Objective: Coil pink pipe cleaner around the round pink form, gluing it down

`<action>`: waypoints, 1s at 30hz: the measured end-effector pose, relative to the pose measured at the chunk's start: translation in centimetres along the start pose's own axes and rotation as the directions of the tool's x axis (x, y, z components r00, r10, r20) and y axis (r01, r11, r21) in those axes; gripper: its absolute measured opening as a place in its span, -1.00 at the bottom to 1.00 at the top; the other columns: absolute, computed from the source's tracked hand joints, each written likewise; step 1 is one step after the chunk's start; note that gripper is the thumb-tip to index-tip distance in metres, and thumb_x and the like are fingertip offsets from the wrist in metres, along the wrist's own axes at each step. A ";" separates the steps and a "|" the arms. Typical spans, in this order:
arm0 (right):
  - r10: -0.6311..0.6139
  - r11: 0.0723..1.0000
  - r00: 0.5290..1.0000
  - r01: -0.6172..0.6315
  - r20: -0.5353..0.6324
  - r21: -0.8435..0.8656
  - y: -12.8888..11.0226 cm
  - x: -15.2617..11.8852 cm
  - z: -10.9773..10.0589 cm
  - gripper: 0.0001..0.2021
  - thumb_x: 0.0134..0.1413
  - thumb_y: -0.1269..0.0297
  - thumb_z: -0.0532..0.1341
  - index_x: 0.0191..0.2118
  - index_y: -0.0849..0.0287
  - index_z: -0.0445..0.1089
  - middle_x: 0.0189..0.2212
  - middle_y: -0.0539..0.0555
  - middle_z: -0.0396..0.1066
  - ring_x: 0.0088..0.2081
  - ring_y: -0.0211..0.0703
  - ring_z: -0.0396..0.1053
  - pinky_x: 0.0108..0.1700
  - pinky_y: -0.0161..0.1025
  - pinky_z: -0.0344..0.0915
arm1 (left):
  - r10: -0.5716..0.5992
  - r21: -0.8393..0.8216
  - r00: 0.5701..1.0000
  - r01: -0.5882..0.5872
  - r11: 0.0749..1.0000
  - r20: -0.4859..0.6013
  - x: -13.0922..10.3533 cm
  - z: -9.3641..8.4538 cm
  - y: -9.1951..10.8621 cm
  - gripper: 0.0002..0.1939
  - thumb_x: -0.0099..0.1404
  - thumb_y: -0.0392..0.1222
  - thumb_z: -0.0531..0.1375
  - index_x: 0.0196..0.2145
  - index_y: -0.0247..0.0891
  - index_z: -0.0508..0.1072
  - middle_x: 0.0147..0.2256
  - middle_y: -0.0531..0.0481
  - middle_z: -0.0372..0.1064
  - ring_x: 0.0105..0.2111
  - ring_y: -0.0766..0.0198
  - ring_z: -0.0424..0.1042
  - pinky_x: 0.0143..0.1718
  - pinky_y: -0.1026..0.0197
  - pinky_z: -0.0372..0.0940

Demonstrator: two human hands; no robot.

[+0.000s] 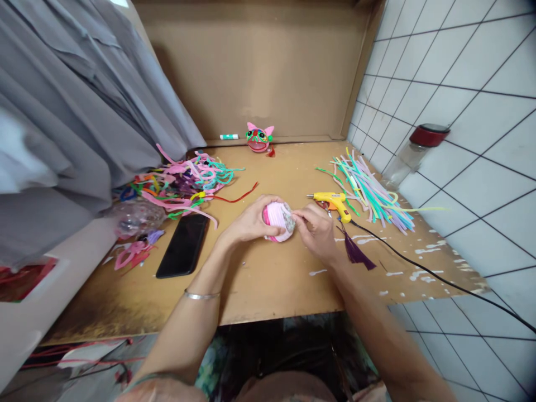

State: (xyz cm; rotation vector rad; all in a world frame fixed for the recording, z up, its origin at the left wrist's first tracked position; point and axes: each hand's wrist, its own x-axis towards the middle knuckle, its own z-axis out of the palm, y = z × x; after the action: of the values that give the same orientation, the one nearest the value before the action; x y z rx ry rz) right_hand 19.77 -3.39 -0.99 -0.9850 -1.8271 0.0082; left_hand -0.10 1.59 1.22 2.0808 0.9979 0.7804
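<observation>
A round ball wrapped in pink and pale pink strips (276, 220) is held above the middle of the wooden table (268, 285). My left hand (254, 219) wraps round its left side, thumb across the front. At the ball's right edge, my right hand (313, 226) has its fingertips pinched together; whatever lies between them is too small to make out. A yellow glue gun (333, 203) rests just beyond my right hand, with a dark purple tassel (358, 253) to its right and nearer me.
Tangled coloured pipe cleaners (188, 178) and a black phone (183, 245) lie at the left. Straight pipe cleaners (368, 187) and a red-lidded jar (412, 151) are at the right. A small decorated head (258, 139) and a marker (229, 137) sit at the back. The gun's cord (422, 269) runs right.
</observation>
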 end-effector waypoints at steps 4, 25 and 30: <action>0.012 1.000 1.000 -0.012 0.002 0.029 -0.2 0.0 0.1 -0.80 0.28 0.32 0.09 -0.29 0.15 0.46 -0.45 0.03 0.38 -0.38 -0.21 0.35 -0.30 -0.25 0.28 | -0.026 -0.004 1.000 0.026 1.000 0.007 -0.1 -0.1 0.2 -0.32 -0.11 -0.12 0.37 0.00 -0.24 0.34 -0.01 -0.12 0.34 0.00 0.02 0.37 0.10 -0.07 0.28; 0.007 0.996 1.000 -0.008 0.009 0.085 -0.6 0.0 0.2 -0.81 0.27 0.35 0.10 -0.28 0.17 0.47 -0.44 0.03 0.39 -0.39 -0.23 0.36 -0.33 -0.28 0.29 | -0.048 0.004 0.999 0.048 0.999 0.020 -0.2 0.0 0.6 -0.30 -0.10 -0.09 0.37 0.02 -0.27 0.34 0.03 -0.16 0.33 0.02 0.01 0.37 0.08 -0.06 0.30; -0.006 0.996 1.000 0.007 -0.013 0.090 -0.5 0.0 0.3 -0.81 0.27 0.34 0.11 -0.28 0.16 0.47 -0.43 0.04 0.41 -0.38 -0.23 0.37 -0.32 -0.27 0.31 | -0.040 -0.003 0.999 0.040 0.999 0.018 -0.2 0.0 0.6 -0.30 -0.10 -0.08 0.37 0.02 -0.27 0.34 0.01 -0.16 0.34 0.01 0.01 0.37 0.07 -0.06 0.30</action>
State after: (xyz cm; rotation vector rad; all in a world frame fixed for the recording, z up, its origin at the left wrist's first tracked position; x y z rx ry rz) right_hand 19.26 -3.63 -0.95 -0.9137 -1.8022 0.0800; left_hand 0.04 1.19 1.62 2.0550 1.0242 0.7411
